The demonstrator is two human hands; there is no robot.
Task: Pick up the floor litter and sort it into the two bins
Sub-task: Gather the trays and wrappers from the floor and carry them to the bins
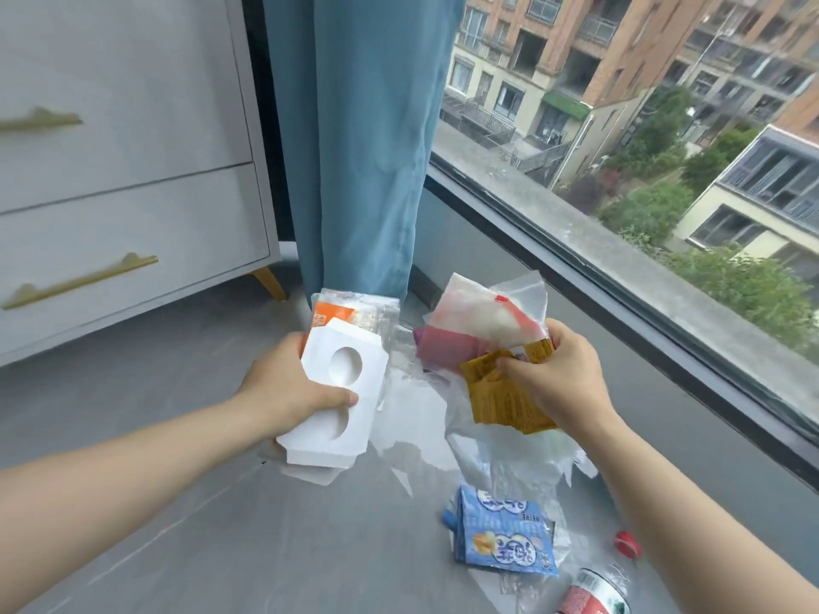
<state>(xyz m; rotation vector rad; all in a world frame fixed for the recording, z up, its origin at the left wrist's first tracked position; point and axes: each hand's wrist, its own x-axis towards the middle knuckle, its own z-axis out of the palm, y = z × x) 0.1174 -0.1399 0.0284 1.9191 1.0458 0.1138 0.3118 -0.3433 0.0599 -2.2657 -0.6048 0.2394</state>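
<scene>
Left hand (288, 387) grips a white moulded insert (341, 392) with two round cut-outs, thumb across its face, an orange-printed packet (332, 314) stacked behind it. Right hand (563, 378), at 3 o'clock from the left, pinches a crumpled bunch: yellow wrapper (501, 401), pink wrapper (438, 347), clear bag (487, 312) with a red strip. Open grey floor (221, 547) runs toward 7 o'clock. Drawer chest (124, 170) bounds 10 o'clock, blue curtain (354, 148) 12, window (642, 126) 2. Loose on the floor at 5 o'clock: clear film (509, 463), blue snack packet (501, 534), red cap (628, 545), crushed labelled bottle (594, 591), contents unclear.
</scene>
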